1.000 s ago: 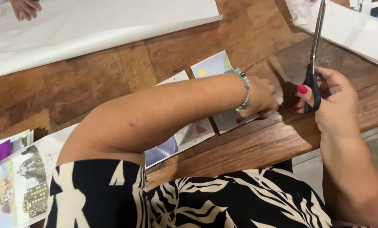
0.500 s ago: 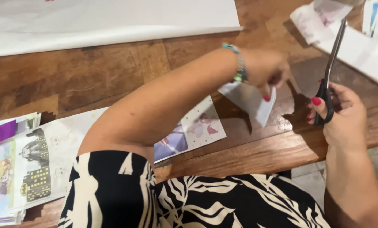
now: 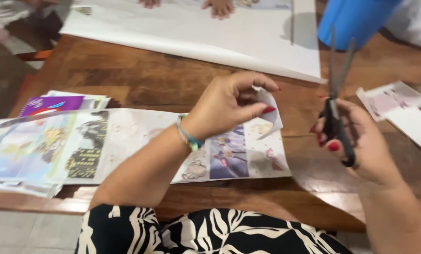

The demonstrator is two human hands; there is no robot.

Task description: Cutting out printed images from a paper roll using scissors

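Observation:
My left hand (image 3: pixel 229 106) pinches a small white paper cutout (image 3: pixel 272 113) between thumb and fingers, lifted just above the wooden table (image 3: pixel 140 80). A beaded bracelet sits on that wrist. My right hand (image 3: pixel 356 141) grips black-handled scissors (image 3: pixel 336 84), blades slightly apart and pointing up and away, to the right of the cutout and not touching it. Under my left forearm lies a printed sheet with cartoon pictures (image 3: pixel 234 160).
A stack of colourful printed pages (image 3: pixel 36 146) lies at the left edge. A large white paper sheet (image 3: pixel 196 28) covers the far side, with another person's hands (image 3: pixel 220 7) on it. A blue container (image 3: pixel 351 19) stands far right; paper scraps (image 3: pixel 394 101) lie at right.
The view has shifted left and down. My left hand still holds the cutout, now raised over the printed sheet. The scissors stay upright in my right hand.

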